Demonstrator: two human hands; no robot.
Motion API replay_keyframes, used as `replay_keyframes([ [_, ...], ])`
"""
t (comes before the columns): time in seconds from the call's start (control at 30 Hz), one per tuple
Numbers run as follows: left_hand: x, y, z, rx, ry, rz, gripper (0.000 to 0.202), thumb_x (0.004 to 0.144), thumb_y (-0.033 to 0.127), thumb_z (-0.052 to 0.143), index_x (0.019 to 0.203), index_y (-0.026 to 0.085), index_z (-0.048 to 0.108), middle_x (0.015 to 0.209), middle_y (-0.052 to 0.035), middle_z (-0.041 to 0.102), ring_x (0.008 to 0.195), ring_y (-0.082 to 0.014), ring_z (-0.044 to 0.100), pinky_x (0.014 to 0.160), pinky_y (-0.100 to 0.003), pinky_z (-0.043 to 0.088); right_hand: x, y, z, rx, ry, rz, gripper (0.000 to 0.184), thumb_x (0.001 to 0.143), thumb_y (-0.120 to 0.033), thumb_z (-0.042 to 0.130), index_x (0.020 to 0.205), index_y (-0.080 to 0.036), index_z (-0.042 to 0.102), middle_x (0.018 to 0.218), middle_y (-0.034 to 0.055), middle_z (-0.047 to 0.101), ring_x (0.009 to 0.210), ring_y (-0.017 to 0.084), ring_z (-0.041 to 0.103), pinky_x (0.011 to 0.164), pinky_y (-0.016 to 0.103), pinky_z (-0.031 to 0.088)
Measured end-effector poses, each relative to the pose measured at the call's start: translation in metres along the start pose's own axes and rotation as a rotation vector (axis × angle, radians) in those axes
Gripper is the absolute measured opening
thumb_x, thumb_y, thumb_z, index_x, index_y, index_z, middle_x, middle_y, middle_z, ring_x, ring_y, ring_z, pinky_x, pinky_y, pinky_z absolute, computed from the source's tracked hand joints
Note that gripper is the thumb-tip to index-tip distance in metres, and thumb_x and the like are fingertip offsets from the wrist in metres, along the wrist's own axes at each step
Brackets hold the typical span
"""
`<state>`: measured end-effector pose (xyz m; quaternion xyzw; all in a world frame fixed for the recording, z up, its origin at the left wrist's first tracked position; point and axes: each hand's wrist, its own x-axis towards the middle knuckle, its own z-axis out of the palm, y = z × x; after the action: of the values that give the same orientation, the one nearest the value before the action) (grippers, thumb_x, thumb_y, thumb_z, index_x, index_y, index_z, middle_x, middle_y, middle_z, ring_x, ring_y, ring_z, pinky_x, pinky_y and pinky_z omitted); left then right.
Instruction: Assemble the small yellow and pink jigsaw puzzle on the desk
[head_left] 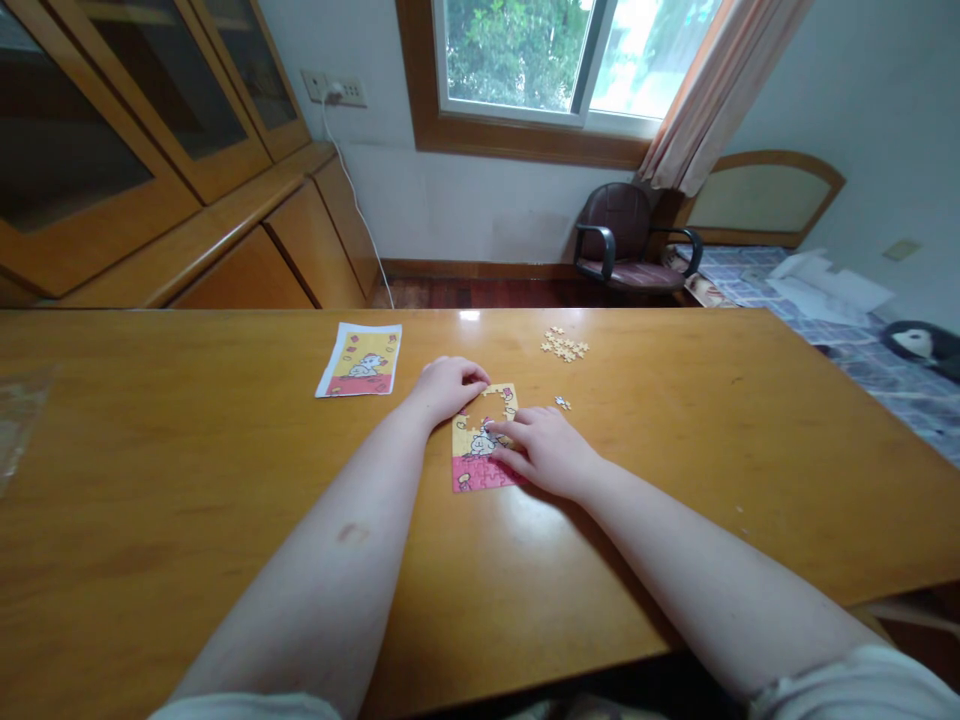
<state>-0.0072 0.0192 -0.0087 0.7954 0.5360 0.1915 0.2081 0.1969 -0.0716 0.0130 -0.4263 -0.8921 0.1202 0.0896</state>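
Head view: a small jigsaw lies mid-table, w/ both hands on it. Left hand rests curled at the puzzle's far-left corner, fingers bent down onto the edge; can't tell if it pinches a piece. Right hand lies flat-ish over the right side, fingers pressing on the picture, nothing visibly gripped. Progress looks well along: the pink bottom band and most of the yellow field are joined, but a gap shows near the top centre, approx. a few pieces' worth. Loose pieces sit in a small heap far-right of the puzzle, plus a couple more just beside the right hand. The reference picture lies far-left, apart from the puzzle. Table has wide bare wood both sides; near edge is well behind the forearms, far edge past the heap.
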Motion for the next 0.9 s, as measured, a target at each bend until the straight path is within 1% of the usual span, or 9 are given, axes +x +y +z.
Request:
replay_keyframes([
  [0.23, -0.0009, 0.0027, -0.0017, -0.013, -0.006, -0.007, 0.019, 0.08, 0.028, 0.06, 0.088, 0.026, 0.077, 0.093, -0.0011, 0.075, 0.09, -0.0203, 0.064, 0.079, -0.03, 0.049, 0.0001, -0.0009, 0.0011, 0.007, -0.037, -0.039, 0.039, 0.094, -0.049, 0.053, 0.122, -0.024, 0.065, 0.098, 0.0083, 0.064, 0.092, 0.021, 0.058, 0.083, 0.035, 0.037],
  [0.37, -0.0009, 0.0035, -0.0022, -0.015, -0.009, -0.014, 0.018, 0.08, 0.027, 0.06, 0.087, 0.026, 0.077, 0.093, -0.0014, 0.076, 0.089, -0.0201, 0.064, 0.078, -0.03, 0.049, 0.0, -0.001, -0.0004, 0.001, -0.008, -0.011, 0.045, 0.094, -0.05, 0.053, 0.128, -0.022, 0.061, 0.101, 0.0098, 0.063, 0.095, 0.023, 0.057, 0.085, 0.037, 0.037],
  [0.43, -0.0009, 0.0033, -0.002, -0.015, -0.004, -0.013, 0.018, 0.079, 0.027, 0.06, 0.087, 0.025, 0.077, 0.092, -0.0014, 0.076, 0.089, -0.0201, 0.065, 0.078, -0.03, 0.049, -0.0001, -0.0007, -0.001, -0.006, 0.009, 0.003, 0.047, 0.094, -0.051, 0.053, 0.13, -0.022, 0.06, 0.102, 0.0099, 0.062, 0.095, 0.023, 0.056, 0.087, 0.037, 0.037],
  [0.57, -0.0006, 0.0022, -0.0011, -0.019, 0.003, -0.001, 0.018, 0.08, 0.028, 0.06, 0.086, 0.026, 0.077, 0.092, -0.0009, 0.075, 0.088, -0.02, 0.064, 0.079, -0.03, 0.049, -0.0007, 0.0001, -0.0005, -0.003, 0.006, -0.021, 0.042, 0.094, -0.051, 0.052, 0.125, -0.025, 0.064, 0.101, 0.009, 0.061, 0.094, 0.022, 0.055, 0.087, 0.037, 0.037],
  [0.73, -0.0005, 0.0023, -0.001, -0.019, 0.001, -0.005, 0.018, 0.08, 0.028, 0.061, 0.087, 0.026, 0.077, 0.091, -0.0011, 0.075, 0.088, -0.0201, 0.065, 0.077, -0.03, 0.048, -0.001, 0.0002, 0.0006, 0.019, -0.012, -0.036, 0.04, 0.094, -0.052, 0.053, 0.121, -0.026, 0.067, 0.097, 0.0079, 0.06, 0.092, 0.022, 0.054, 0.086, 0.036, 0.037],
  [0.9, -0.0006, 0.0031, -0.0013, -0.011, -0.004, -0.009, 0.018, 0.08, 0.029, 0.061, 0.088, 0.025, 0.077, 0.092, -0.0018, 0.075, 0.087, -0.02, 0.065, 0.076, -0.03, 0.048, -0.0006, 0.0, 0.0001, -0.009, -0.005, -0.02, 0.048, 0.092, -0.055, 0.053, 0.13, -0.025, 0.06, 0.102, 0.0092, 0.059, 0.096, 0.023, 0.053, 0.089, 0.038, 0.037],
])
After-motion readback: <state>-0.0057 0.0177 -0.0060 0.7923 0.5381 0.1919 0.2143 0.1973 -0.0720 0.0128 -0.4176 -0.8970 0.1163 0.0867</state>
